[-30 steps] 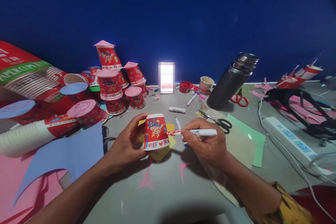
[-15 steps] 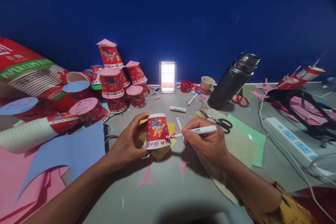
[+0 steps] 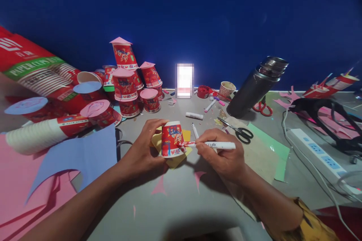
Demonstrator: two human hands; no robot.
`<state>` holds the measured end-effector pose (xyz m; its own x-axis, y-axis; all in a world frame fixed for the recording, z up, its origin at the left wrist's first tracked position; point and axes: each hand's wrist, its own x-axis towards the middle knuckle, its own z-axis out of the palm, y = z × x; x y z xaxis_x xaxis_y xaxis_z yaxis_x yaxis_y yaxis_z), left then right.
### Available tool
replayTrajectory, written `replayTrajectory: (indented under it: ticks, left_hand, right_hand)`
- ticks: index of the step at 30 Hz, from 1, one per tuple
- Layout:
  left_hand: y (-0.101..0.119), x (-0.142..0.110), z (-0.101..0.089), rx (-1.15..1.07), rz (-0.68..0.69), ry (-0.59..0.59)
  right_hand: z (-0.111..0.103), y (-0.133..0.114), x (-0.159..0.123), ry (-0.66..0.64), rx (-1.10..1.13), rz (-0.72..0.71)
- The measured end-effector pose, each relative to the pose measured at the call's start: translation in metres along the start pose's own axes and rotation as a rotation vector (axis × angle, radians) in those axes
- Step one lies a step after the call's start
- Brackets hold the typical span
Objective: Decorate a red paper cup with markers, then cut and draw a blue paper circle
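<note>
My left hand (image 3: 147, 147) grips a red patterned paper cup (image 3: 171, 139) upside down, its white rim low and slightly tilted. In my right hand (image 3: 222, 154) is a white marker (image 3: 223, 145) with a red-stained front end, held like a pen. Its tip meets the right side of the cup's printed wall. Yellow paper (image 3: 181, 158) lies on the table beneath the cup. Just behind my right fingers is another white marker (image 3: 195, 131), partly covered by the hand. A white marker cap or short marker (image 3: 194, 116) rests farther back.
Stacked paper cups (image 3: 124, 86) with pink paper tops stand at the back left. Blue paper (image 3: 96, 154) lies nearer. To the right are black-handled scissors (image 3: 243, 134), a dark flask (image 3: 253, 90), green paper (image 3: 283, 162) and a white power strip (image 3: 322, 154). A bright, blurred screen (image 3: 184, 81) stands behind.
The whole view has shifted a little, so things sit farther right. The cup has turned slightly in my left hand, and the marker tip has moved across its wall.
</note>
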<state>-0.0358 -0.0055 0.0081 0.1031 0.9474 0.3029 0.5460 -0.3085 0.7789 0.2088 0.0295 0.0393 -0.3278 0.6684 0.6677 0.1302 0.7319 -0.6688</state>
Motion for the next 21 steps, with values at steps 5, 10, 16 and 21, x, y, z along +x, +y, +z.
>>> replayTrajectory:
  ticks: [5, 10, 16, 21]
  left_hand:
    - [0.001, -0.003, 0.003, -0.082, -0.047, -0.006]
    - [-0.008, -0.001, 0.001, -0.087, -0.027, -0.039]
    - [0.007, -0.004, 0.005, 0.005, -0.025, 0.01]
    - [0.014, -0.008, 0.009, -0.077, -0.065, -0.033]
  right_hand:
    - [-0.001, 0.003, 0.001, -0.066, -0.055, -0.009]
    - [-0.003, 0.007, 0.002, -0.016, -0.168, 0.011]
    - [0.0, 0.005, 0.0, 0.055, -0.096, -0.062]
    - [0.002, 0.006, 0.0, -0.023, -0.097, -0.164]
